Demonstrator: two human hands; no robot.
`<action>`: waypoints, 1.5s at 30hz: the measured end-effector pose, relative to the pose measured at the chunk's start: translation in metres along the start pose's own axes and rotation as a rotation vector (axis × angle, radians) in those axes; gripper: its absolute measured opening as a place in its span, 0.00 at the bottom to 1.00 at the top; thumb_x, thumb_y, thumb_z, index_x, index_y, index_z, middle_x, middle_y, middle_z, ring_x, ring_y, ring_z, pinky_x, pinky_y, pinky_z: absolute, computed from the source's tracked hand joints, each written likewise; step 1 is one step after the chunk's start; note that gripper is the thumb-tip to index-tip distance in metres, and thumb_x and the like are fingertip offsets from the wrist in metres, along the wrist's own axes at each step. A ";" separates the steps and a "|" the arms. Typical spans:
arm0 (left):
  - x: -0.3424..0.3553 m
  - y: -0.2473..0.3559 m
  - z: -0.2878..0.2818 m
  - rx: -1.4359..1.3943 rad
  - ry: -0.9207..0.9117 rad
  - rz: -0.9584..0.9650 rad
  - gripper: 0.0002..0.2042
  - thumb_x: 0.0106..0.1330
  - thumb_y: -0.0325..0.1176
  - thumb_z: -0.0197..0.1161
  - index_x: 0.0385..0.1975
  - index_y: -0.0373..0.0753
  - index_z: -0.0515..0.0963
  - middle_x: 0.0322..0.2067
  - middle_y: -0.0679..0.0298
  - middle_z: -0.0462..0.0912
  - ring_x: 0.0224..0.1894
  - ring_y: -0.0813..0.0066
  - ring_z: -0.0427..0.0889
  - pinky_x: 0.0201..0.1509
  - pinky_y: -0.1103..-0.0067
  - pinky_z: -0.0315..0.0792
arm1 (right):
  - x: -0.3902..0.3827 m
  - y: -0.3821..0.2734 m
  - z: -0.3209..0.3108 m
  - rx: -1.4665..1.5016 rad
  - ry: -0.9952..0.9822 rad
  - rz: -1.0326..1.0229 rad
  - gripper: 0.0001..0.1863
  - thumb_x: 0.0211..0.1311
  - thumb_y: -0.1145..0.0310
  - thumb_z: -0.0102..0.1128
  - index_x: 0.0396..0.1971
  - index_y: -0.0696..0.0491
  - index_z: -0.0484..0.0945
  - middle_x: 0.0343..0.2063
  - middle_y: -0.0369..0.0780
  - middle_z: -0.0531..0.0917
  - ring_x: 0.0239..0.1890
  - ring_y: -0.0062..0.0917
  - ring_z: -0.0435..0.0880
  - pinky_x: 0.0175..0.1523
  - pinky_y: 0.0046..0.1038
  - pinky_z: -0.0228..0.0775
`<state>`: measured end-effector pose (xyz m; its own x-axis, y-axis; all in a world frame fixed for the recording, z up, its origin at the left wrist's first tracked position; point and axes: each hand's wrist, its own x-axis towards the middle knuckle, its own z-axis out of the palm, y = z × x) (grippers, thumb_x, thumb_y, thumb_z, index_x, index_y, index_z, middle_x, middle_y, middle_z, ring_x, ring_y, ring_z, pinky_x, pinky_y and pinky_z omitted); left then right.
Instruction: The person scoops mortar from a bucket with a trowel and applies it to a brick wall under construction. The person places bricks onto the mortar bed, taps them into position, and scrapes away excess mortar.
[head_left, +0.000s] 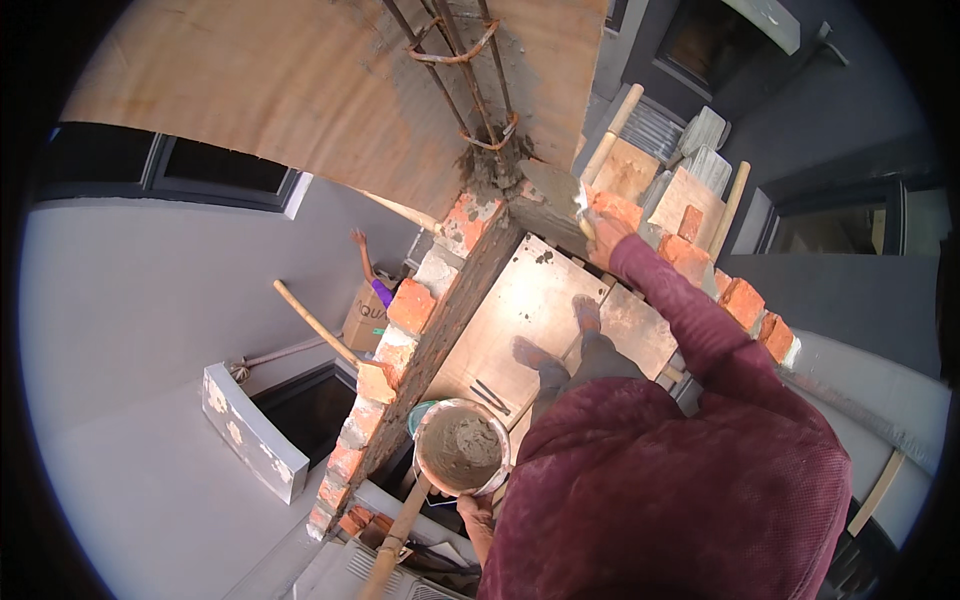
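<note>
My right hand [606,240] is closed round the handle of a trowel [583,207] at the corner of a brick wall. The trowel lies by grey mortar [550,185] spread near the foot of a rebar column [462,75]. Down at the lower middle, my left hand [476,514] grips the near side of a round bucket [425,465]; most of its fingers are hidden. Wet grey mortar [465,450] sits inside the bucket. From the corner, one row of orange bricks [411,306] runs down to the left and another [686,260] to the right.
My feet stand on plywood boards [520,300], where two dark rods [489,397] lie. A large plywood sheet [270,90] rises behind the column. Bamboo poles [318,322] stick out past the wall. Beyond the left wall, another person's raised arm [365,258] shows beside a cardboard box [364,318].
</note>
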<state>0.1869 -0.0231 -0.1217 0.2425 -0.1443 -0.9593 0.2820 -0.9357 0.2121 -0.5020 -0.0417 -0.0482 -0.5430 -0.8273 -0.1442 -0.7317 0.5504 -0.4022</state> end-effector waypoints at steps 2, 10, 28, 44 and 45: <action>-0.038 -0.002 0.037 0.083 0.110 0.059 0.24 0.53 0.20 0.47 0.54 0.28 0.63 0.53 0.48 0.69 0.52 0.46 0.74 0.52 0.47 0.73 | 0.025 0.002 -0.020 -0.102 -0.161 0.109 0.29 0.53 0.74 0.55 0.57 0.59 0.65 0.46 0.55 0.75 0.43 0.46 0.80 0.47 0.39 0.75; -0.011 -0.008 0.016 0.086 0.119 0.058 0.20 0.53 0.20 0.50 0.48 0.25 0.65 0.44 0.49 0.71 0.39 0.49 0.79 0.37 0.54 0.79 | 0.103 -0.039 -0.016 -0.123 -0.128 0.156 0.23 0.56 0.73 0.54 0.53 0.63 0.68 0.50 0.55 0.75 0.47 0.47 0.81 0.49 0.39 0.75; -0.068 0.003 0.119 0.180 -0.066 0.235 0.26 0.49 0.19 0.49 0.53 0.32 0.64 0.48 0.50 0.72 0.47 0.50 0.77 0.50 0.55 0.78 | 0.169 -0.006 0.000 -0.147 -0.293 0.151 0.15 0.60 0.66 0.57 0.44 0.57 0.80 0.44 0.49 0.82 0.47 0.39 0.82 0.47 0.39 0.76; -0.127 0.040 0.283 0.643 -0.096 0.698 0.17 0.53 0.24 0.55 0.45 0.35 0.68 0.29 0.64 0.73 0.23 0.77 0.71 0.23 0.77 0.66 | -0.017 -0.006 -0.127 0.118 -0.273 -0.087 0.19 0.56 0.68 0.56 0.49 0.56 0.73 0.39 0.53 0.80 0.43 0.45 0.80 0.47 0.41 0.72; -0.126 0.040 0.296 0.659 -0.081 0.741 0.15 0.54 0.25 0.55 0.43 0.36 0.67 0.28 0.63 0.73 0.21 0.76 0.71 0.21 0.78 0.66 | -0.024 -0.011 -0.132 0.094 -0.465 -0.114 0.20 0.56 0.69 0.56 0.50 0.57 0.72 0.40 0.52 0.79 0.44 0.45 0.80 0.47 0.41 0.72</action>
<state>-0.1068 -0.1374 -0.0476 0.0780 -0.7633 -0.6413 -0.4933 -0.5885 0.6405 -0.5352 -0.0130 0.0792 -0.2040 -0.8563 -0.4746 -0.7235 0.4584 -0.5161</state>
